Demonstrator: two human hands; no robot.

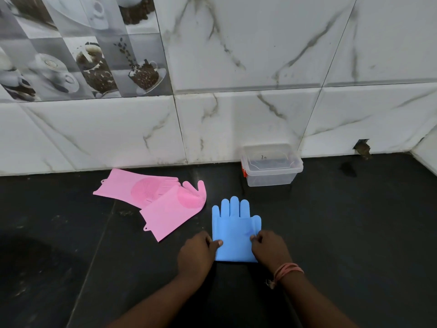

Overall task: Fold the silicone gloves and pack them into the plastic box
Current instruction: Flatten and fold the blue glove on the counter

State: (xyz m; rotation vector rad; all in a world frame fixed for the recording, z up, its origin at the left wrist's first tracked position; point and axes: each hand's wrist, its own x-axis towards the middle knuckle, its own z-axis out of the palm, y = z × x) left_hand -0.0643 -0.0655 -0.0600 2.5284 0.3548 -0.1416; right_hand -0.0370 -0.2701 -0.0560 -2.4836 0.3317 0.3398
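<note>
Both hands grip a blue silicone glove (233,229) lying flat at lower centre on a dark counter (354,233): the left hand (196,254) pinches its left edge, the right hand (270,249) its right. Two pink gloves (163,200) overlap at centre left; the lidded plastic box (270,165) sits against the tiled wall (260,67), centre right.

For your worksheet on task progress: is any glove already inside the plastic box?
No; the blue glove and both pink gloves lie on the counter, outside the lidded plastic box.
</note>
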